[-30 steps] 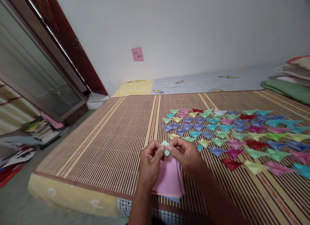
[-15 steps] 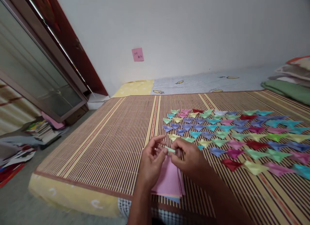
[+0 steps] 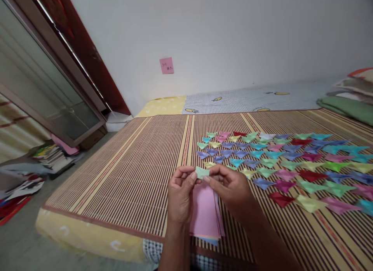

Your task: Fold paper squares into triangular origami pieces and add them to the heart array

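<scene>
Between my two hands is a small folded piece of pale green paper (image 3: pixel 202 172). My left hand (image 3: pixel 183 191) pinches its left end with thumb and fingers. At the other end, my right hand (image 3: pixel 229 183) grips it between thumb and forefinger. Just beneath the hands lies a stack of pink paper sheets (image 3: pixel 205 216), with blue and yellow edges showing at the bottom; its upper part is hidden by my hands. Rows of folded paper shapes (image 3: pixel 310 175) in many colours spread across the striped mat (image 3: pixel 116 177) to the right.
A pink note (image 3: pixel 166 65) with handwriting sticks to the white wall. Folded cloths, one a green cloth (image 3: pixel 346 109), are piled at the far right. Left of the bed, a stack of books (image 3: pixel 52 158) stands near a glass-panelled door (image 3: pixel 55 80).
The green paper has turned from nearly edge-on to showing its flat face. My left fingers, raised before, have closed on its left end, and my right hand has shifted slightly.
</scene>
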Demonstrator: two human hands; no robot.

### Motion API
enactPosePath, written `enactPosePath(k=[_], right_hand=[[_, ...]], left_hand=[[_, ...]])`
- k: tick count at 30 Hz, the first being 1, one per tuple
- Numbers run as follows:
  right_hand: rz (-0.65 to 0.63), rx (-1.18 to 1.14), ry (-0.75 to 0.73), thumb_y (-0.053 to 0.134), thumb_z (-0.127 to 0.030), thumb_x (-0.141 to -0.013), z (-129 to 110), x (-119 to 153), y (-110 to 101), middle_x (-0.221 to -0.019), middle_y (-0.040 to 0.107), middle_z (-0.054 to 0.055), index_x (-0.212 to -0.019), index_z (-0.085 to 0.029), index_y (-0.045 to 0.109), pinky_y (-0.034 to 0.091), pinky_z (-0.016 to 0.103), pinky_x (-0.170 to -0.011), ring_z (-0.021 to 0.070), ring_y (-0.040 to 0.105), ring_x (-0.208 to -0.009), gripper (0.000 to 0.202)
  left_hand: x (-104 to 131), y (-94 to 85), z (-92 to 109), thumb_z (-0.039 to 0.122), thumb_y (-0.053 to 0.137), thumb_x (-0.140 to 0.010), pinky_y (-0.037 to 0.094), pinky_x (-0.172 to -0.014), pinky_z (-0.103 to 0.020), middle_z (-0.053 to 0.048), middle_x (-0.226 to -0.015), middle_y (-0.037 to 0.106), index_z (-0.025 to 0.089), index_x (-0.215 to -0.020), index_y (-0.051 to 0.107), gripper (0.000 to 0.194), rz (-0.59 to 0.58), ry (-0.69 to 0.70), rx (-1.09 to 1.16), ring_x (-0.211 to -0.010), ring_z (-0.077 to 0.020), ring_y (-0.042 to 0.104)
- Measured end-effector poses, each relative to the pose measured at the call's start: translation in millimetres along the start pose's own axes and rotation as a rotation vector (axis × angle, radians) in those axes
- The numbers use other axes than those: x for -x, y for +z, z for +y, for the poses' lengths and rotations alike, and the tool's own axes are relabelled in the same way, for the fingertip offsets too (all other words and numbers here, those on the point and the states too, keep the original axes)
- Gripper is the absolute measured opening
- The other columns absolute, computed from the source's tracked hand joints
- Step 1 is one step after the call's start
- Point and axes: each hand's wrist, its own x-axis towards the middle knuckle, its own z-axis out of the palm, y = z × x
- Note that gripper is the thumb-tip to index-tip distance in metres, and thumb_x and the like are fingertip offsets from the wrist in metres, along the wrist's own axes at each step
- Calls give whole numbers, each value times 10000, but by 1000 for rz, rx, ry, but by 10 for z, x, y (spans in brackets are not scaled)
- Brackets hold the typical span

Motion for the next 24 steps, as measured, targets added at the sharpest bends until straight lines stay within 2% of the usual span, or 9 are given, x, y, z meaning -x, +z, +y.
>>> enactPosePath(k=[2,5,6,8,10,12,14,19,24], right_hand=[[55,161,-104,643,-278,-891,-13,6,-26,-659,574,-30,-794,-202,635,382,247,-530,133,510,-574,124],[117,506,-386,580,-180,-927,-21,1,-66,-712,536,-16,-782,-198,596,401,263,-581,140,502,-608,147],[118,602,-474,556,-149,-936,-16,-3,-73,-741,542,-4,-790,-194,586,412,271,-606,147,518,-635,155],[87,742,-588,518,-108,-952,3,-11,-75,-779,566,24,-818,-179,586,432,288,-640,168,558,-687,167],[47,825,-633,504,-96,-963,22,-14,-64,-786,582,44,-826,-163,601,448,304,-651,190,587,-712,181],[13,857,-654,503,-101,-973,31,-11,-50,-781,590,58,-816,-152,616,464,320,-664,208,605,-731,200],[4,816,-666,510,-107,-982,20,-5,-38,-786,600,66,-821,-147,634,479,326,-679,215,616,-752,207],[179,539,-560,617,-127,-937,-63,19,-6,-866,618,53,-890,-172,689,491,296,-661,178,611,-742,97],[147,413,-387,627,-143,-914,-99,54,70,-851,659,28,-946,-224,719,503,317,-680,189,628,-758,127]], left_hand=[[10,10,44,230,801,-786,545,-752,-249,-21,-875,716,187,-948,723,184,-23,30,-144,-788,-139,670],[45,38,175,187,719,-836,532,-795,-271,-59,-1024,714,206,-1076,727,241,-32,137,-506,-924,-176,664],[61,48,221,174,704,-843,522,-767,-262,-59,-1041,708,218,-1116,725,277,-25,180,-633,-916,-174,657],[95,62,293,168,688,-857,497,-687,-242,-32,-928,695,230,-1154,725,306,-39,231,-796,-799,-152,635],[120,67,319,193,656,-892,479,-606,-230,4,-782,664,224,-1152,727,272,-117,182,-810,-653,-129,597],[125,65,299,204,630,-914,475,-565,-218,20,-701,646,204,-1088,745,209,-181,106,-724,-589,-117,584],[107,61,253,201,636,-907,491,-564,-208,14,-674,663,179,-990,758,149,-189,61,-596,-588,-115,608],[40,63,162,226,717,-854,570,-617,-239,-9,-678,728,156,-864,739,74,-84,60,-337,-589,-129,669],[61,78,150,242,744,-845,611,-685,-281,-38,-776,767,156,-861,757,89,-16,125,-338,-679,-162,721]])
